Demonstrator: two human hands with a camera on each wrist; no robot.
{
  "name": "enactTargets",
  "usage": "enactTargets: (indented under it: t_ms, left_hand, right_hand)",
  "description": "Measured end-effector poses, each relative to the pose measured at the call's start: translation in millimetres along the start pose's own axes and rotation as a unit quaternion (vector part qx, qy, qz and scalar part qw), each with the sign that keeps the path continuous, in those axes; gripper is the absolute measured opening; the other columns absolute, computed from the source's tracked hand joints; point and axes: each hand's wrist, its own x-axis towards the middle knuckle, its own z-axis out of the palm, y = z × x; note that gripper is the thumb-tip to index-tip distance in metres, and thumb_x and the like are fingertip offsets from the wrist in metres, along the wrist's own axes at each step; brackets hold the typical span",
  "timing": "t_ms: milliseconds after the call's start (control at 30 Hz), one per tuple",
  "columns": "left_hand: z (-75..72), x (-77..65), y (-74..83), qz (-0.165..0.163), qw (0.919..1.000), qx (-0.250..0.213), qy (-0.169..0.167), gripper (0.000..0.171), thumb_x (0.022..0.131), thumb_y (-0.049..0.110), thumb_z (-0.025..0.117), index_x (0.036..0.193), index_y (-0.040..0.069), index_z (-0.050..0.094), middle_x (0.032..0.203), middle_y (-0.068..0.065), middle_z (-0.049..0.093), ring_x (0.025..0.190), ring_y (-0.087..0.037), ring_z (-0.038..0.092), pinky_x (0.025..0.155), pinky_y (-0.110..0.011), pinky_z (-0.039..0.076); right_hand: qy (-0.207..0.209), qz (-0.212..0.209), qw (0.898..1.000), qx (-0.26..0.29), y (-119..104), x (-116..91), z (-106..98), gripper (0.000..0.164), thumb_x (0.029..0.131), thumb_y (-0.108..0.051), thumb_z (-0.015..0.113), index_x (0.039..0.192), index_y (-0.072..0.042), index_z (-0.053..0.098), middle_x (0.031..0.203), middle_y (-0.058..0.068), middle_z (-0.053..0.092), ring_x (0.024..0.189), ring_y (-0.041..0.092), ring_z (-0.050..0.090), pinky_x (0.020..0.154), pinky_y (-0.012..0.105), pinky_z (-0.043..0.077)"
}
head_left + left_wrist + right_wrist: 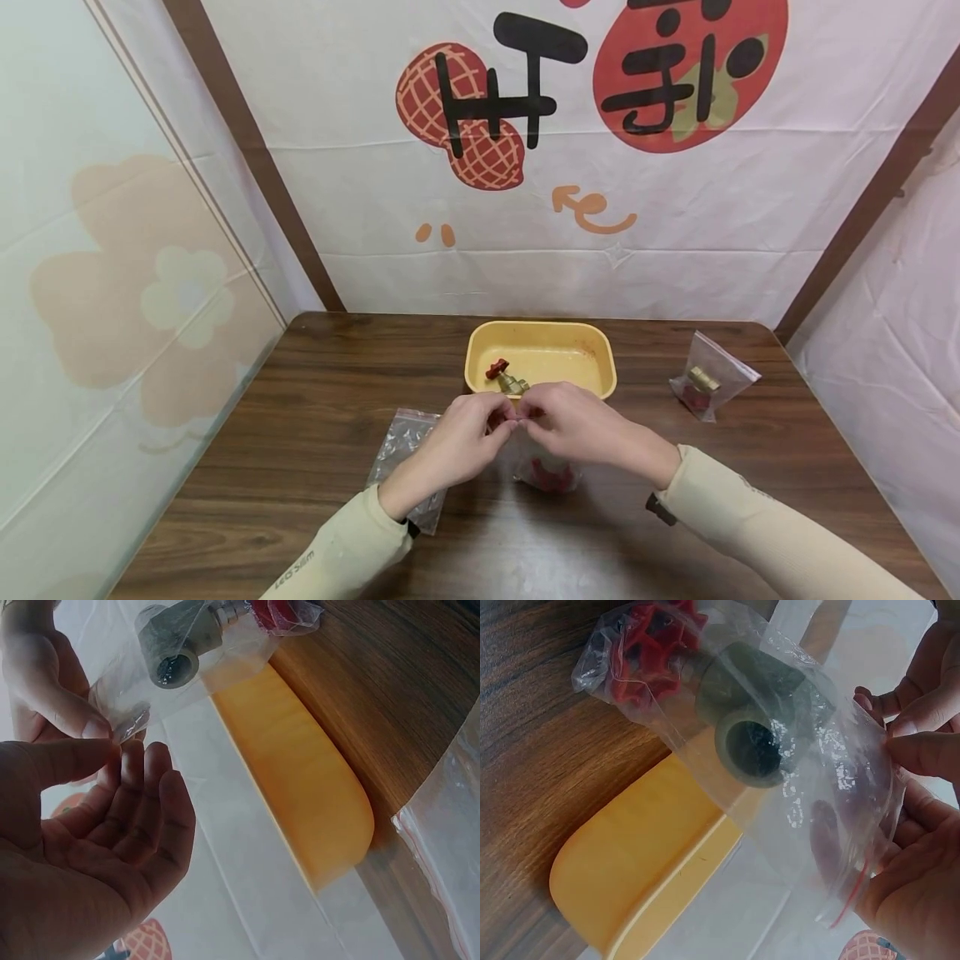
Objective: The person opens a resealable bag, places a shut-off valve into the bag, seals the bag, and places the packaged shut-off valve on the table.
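Both hands pinch the top edge of a clear zip bag [795, 795] in front of the yellow bin. Inside the bag is a valve with a dull greenish body [180, 637] and a red handwheel [652, 656], which hangs lowest. My left hand [462, 437] grips the bag's mouth with thumb and fingertips, and my right hand [573, 421] pinches it right beside them. A red zip line shows near the right fingers in the right wrist view. In the head view the hands hide the upper part of the bag.
Behind the hands, a yellow bin [540, 329] holds a brass valve with a red handwheel [506, 377]. Flat clear zip bags [397, 442] lie on the wooden table [285, 467] by the left forearm. At the far right sits another bag with a valve [705, 383].
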Motion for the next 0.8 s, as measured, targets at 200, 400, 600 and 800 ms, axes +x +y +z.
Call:
enactTargets:
  t_ms: [200, 400, 600, 800]
  left_hand:
    - [0.6, -0.5, -0.5, 0.0, 1.0, -0.001, 0.002, 0.012, 0.094, 0.002, 0.074, 0.088, 0.011, 0.069, 0.076, 0.008, 0.06, 0.068, -0.007, 0.053, 0.061, -0.027, 0.048]
    - [2.0, -0.4, -0.5, -0.005, 1.0, 0.002, 0.001, 0.012, 0.094, 0.003, 0.073, 0.088, 0.013, 0.068, 0.078, 0.008, 0.06, 0.069, -0.007, 0.054, 0.063, -0.026, 0.049]
    - [2.6, -0.7, -0.1, -0.003, 1.0, -0.004, 0.004, 0.013, 0.093, 0.002, 0.072, 0.087, 0.013, 0.068, 0.079, 0.008, 0.062, 0.07, -0.007, 0.056, 0.063, -0.026, 0.049]
    - [1.5, -0.2, -0.5, -0.012, 0.9998, -0.014, 0.0, 0.013, 0.094, 0.003, 0.072, 0.088, 0.014, 0.068, 0.078, 0.009, 0.061, 0.069, -0.008, 0.056, 0.063, -0.026, 0.049]
  right_hand:
    - [-0.012, 0.006, 0.999, 0.041, 3.1, -2.1, -1.3, 0.006, 0.094, -0.007, 0.075, 0.093, -0.012, 0.073, 0.083, -0.012, 0.067, 0.074, 0.004, 0.059, 0.069, 0.026, 0.053]
    - [-0.006, 0.001, 0.998, 0.064, 7.9, -5.0, -0.5, 0.007, 0.094, -0.005, 0.076, 0.09, -0.011, 0.073, 0.081, -0.012, 0.066, 0.072, 0.002, 0.058, 0.065, 0.025, 0.052]
    - [0.001, 0.007, 0.998, 0.057, 7.7, -7.3, -1.3, 0.007, 0.094, -0.007, 0.077, 0.09, -0.012, 0.074, 0.078, -0.014, 0.066, 0.067, 0.002, 0.054, 0.061, 0.025, 0.049]
    - [0.002, 0.019, 0.998, 0.064, 10.2, -9.1, -4.0, 0.012, 0.094, -0.007, 0.077, 0.086, -0.014, 0.073, 0.076, -0.015, 0.064, 0.065, 0.003, 0.054, 0.06, 0.025, 0.048]
